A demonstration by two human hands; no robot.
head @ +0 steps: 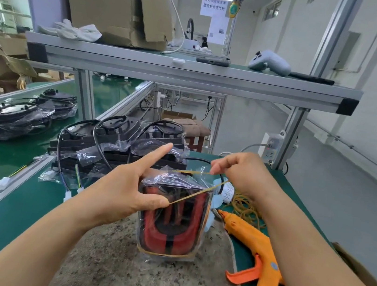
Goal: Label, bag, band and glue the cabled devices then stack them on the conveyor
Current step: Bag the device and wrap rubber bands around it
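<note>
Bagged device (171, 218): our left hand (123, 194) grips it, our right hand (239, 172) pinches its rubber band (197, 192) taut; we cannot read the white label (228, 193) at its right.

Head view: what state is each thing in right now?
Device: bagged, upright, banded at base.
Rubber band: stretched over the bag top.
Left grip: hooks the rubber band.
Right grip: pinches the rubber band.
Glue gun: lying down, untouched.
</note>
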